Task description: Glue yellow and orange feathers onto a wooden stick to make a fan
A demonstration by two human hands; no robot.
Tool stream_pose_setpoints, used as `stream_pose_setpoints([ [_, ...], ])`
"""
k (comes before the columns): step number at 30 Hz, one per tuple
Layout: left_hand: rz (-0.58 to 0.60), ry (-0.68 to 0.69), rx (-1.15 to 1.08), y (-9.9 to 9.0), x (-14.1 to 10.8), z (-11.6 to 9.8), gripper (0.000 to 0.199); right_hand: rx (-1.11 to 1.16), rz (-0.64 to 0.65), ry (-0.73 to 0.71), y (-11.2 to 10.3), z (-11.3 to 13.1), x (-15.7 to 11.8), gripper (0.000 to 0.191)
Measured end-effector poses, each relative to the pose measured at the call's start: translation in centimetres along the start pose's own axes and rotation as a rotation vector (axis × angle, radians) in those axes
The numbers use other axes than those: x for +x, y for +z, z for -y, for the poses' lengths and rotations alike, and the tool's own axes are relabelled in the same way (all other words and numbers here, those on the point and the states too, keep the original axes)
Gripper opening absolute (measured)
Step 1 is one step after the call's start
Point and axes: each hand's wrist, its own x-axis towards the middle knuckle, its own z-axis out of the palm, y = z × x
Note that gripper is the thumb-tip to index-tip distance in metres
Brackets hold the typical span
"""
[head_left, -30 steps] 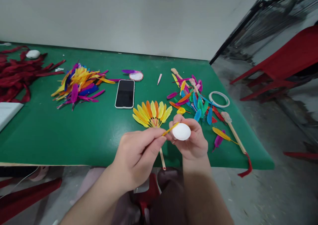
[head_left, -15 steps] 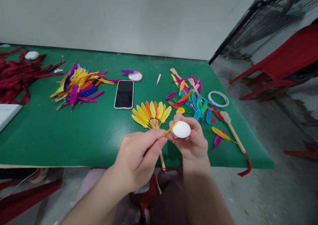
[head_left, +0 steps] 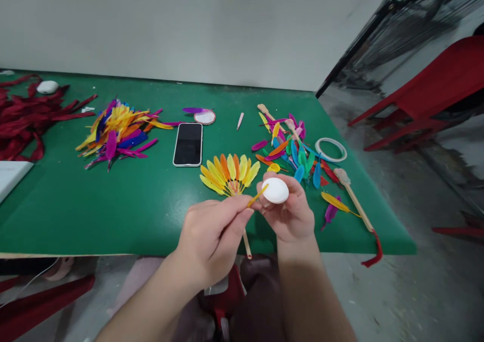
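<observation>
Left hand (head_left: 207, 241): pinching thin yellow stick (head_left: 257, 195), tip at edge of white disc (head_left: 276, 191).
Right hand (head_left: 296, 216): fingers curled round disc.
Feather fan (head_left: 231, 171): on green table (head_left: 94, 211), beyond hands.
Phone (head_left: 188, 144): farther off, left of fan.

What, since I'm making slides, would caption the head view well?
Left hand pinches a yellow strip at the white oval in the right hand, feather fan beyond.

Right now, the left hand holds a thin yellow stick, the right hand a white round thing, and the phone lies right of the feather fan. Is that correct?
Not quite: the phone lies left of the feather fan, as the head view shows. The left hand holds the thin yellow stick, and the right hand the white round thing.
</observation>
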Motion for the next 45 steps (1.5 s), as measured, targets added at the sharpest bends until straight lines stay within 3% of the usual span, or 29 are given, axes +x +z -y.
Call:
stream_pose_setpoints([
  [8,-0.036,0.105,0.092,0.35,-0.14,0.24,0.023,0.02,0.018,-0.004,-0.13,-0.12,0.03,0.026],
  [18,-0.079,0.015,0.024,0.41,-0.14,0.17,0.018,0.004,0.036,0.032,0.1,-0.11,-0.02,0.03],
  [28,-0.083,0.077,0.109,0.86,-0.24,0.15,0.022,0.007,0.121,-0.008,-0.16,-0.51,0.18,0.025],
  [45,-0.09,0.135,0.195,0.81,-0.41,0.24,0.025,-0.015,0.121,-0.02,-0.33,-0.31,0.05,0.024],
])
